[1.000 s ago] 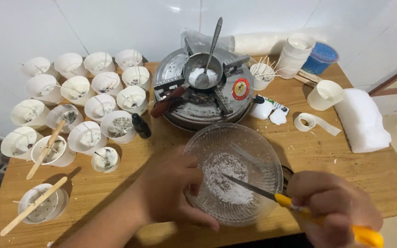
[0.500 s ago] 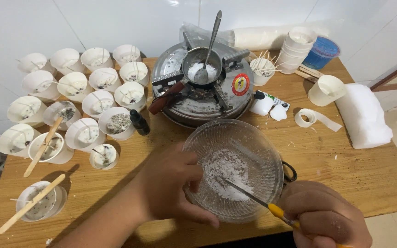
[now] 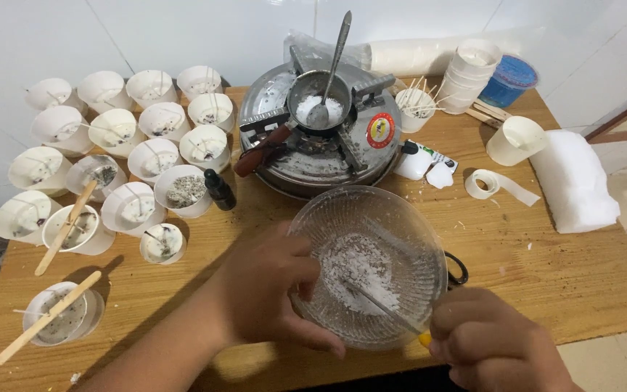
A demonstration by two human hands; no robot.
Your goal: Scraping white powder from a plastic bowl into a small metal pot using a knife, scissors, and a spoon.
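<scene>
At table front, left hand (image 3: 270, 290) gripping glass bowl (image 3: 369, 265), right hand (image 3: 498, 345) clenching yellow-handled tool (image 3: 390, 313), red round label (image 3: 380, 131) behind.

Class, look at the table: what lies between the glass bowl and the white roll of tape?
In the head view, only bare wooden table with small white crumbs lies between the glass bowl and the tape roll.

Clear ribbed glass bowl (image 3: 369, 239); matt wood table (image 3: 546, 268); shiny metal stove (image 3: 313, 152).

head cam | steep downward, close | wooden table (image 3: 546, 268) fills view
</scene>
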